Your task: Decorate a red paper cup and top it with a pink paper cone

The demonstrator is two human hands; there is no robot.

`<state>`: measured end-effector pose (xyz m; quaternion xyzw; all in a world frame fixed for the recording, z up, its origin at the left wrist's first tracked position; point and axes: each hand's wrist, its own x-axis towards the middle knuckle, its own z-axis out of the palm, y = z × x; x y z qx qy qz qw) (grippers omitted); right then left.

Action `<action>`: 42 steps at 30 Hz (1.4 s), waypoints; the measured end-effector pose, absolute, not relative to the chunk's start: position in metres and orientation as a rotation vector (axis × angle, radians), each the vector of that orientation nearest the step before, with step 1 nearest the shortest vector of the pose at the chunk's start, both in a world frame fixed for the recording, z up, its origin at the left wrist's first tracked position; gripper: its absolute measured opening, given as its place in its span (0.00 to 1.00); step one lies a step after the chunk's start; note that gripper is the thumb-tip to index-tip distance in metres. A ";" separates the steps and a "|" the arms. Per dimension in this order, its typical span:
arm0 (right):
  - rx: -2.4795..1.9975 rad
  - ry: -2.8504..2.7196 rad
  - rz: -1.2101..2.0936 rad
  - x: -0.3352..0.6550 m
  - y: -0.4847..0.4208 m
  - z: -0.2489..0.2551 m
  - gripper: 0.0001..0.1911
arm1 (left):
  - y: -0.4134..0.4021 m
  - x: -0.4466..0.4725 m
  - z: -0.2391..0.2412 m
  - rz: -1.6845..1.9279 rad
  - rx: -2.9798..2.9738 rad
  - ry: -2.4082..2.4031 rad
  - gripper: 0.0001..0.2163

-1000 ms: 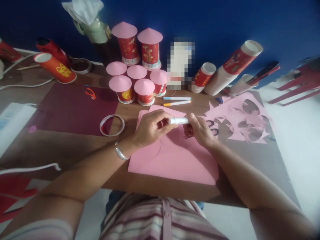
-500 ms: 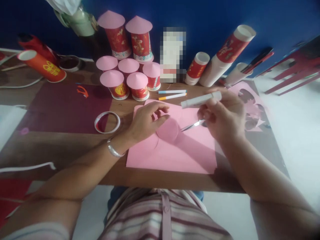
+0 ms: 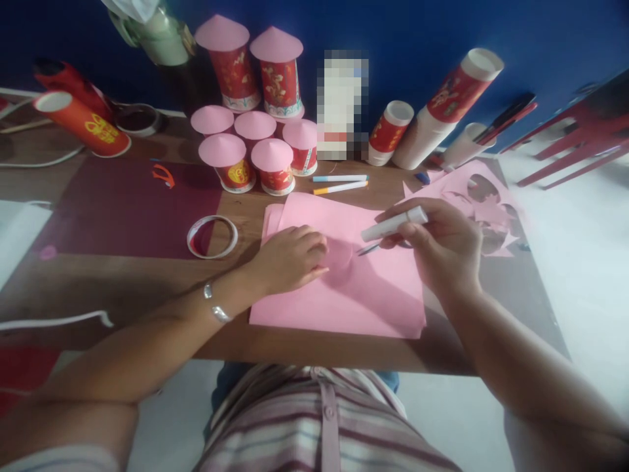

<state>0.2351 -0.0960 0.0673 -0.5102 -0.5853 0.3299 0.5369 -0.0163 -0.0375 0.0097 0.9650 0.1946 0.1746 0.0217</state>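
Observation:
A pink paper sheet lies on the wooden table in front of me. My left hand rests on it with fingers curled together, pinning the edge of a cut pink paper circle. My right hand hovers just right of the circle, closed round a white marker that points left. A thin metal tip, like a scissor blade, pokes out from under the same hand toward the circle. A silver bracelet sits on my left wrist.
Red paper cups capped with pink cones cluster at the back. A tape ring lies left of the sheet on a dark red mat. Two pens, pink offcuts and leaning cup stacks sit behind and right.
The two hands pulled apart from the marker. My right hand carried it up to the right, then lowered it toward the circle. My left hand settled and curled onto the paper circle.

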 end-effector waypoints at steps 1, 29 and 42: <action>-1.219 -1.389 0.789 0.234 -0.095 0.067 0.12 | -0.037 -0.015 0.009 0.532 3.024 0.621 0.10; -1.370 -2.068 0.408 0.213 -0.074 0.037 0.13 | -0.033 -0.027 0.006 0.655 2.968 0.545 0.07; -1.288 -2.179 0.303 0.209 -0.070 0.030 0.11 | -0.032 -0.026 0.005 0.667 2.983 0.529 0.08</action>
